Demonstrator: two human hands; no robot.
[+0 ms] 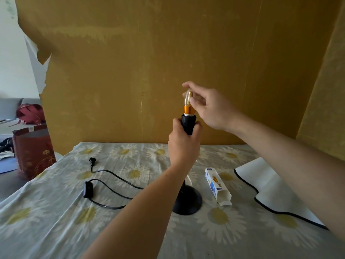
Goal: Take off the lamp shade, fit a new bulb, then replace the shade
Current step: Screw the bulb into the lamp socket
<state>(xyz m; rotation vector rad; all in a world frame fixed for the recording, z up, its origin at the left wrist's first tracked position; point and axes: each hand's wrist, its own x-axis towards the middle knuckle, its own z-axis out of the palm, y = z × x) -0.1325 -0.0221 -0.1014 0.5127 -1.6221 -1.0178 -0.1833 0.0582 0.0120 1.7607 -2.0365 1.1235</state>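
Two hands: both busy
Left hand [183,141]: clamped on socket [189,124]
Right hand [209,107]: fingers pinch bulb [188,101], at 12 o'clock of socket
Shade [276,191]: at 3 o'clock of base [188,200]

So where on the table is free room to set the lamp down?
Free: the near cloth left of the base, below the cord; also the far strip behind the plug. Crowded: right side, with the box and shade.

Box [218,186] lies between lamp base [188,201] and shade [276,191].
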